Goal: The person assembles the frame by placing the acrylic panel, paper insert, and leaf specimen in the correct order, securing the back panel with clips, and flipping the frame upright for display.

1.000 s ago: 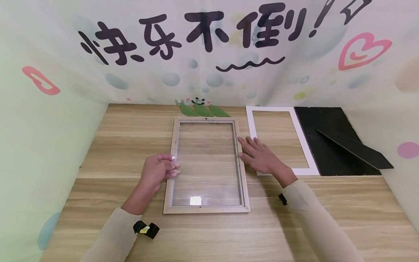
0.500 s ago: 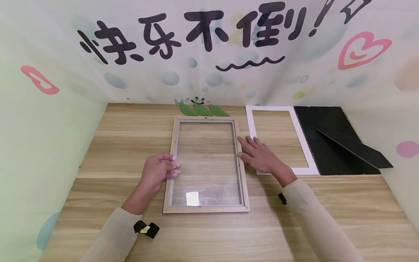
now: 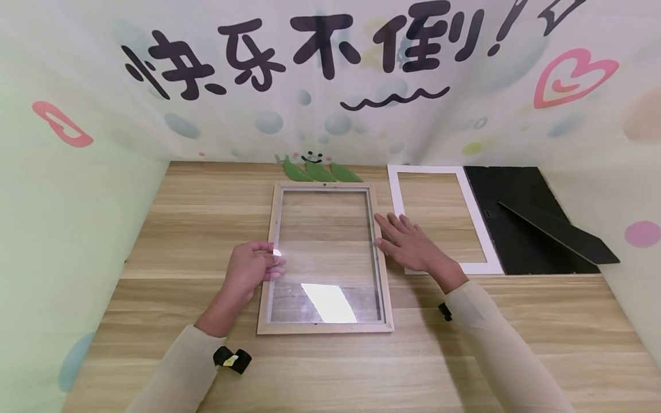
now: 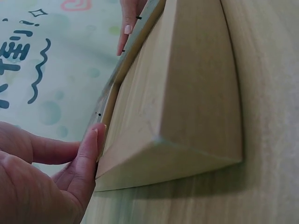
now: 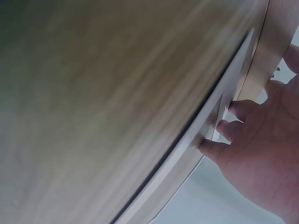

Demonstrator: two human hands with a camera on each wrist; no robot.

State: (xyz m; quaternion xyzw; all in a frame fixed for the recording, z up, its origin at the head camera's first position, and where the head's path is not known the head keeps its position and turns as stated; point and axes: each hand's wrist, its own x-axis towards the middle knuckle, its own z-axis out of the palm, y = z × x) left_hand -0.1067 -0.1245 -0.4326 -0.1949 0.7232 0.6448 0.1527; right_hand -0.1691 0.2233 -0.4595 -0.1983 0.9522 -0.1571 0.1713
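Observation:
A light wooden picture frame lies in the middle of the table, with a clear pane over its opening. My left hand pinches the pane's left edge between thumb and fingers; some fingertips show paler, through the clear sheet. In the left wrist view, the left hand sits at the wooden frame's upper edge. My right hand lies with fairly straight fingers, their tips touching the frame's right side. In the right wrist view, the right hand shows its palm side, fingers spread.
Right of the frame lies a white mat border, partly beneath the right hand. Beside it is a black backing board with its stand leg raised. Several green leaves lie behind the frame. A printed cloth backdrop borders the table.
The bright reflection on the clear pane has grown and shifted, so the pane's tilt seems to have altered slightly. Both hands and the frame stay almost where they were.

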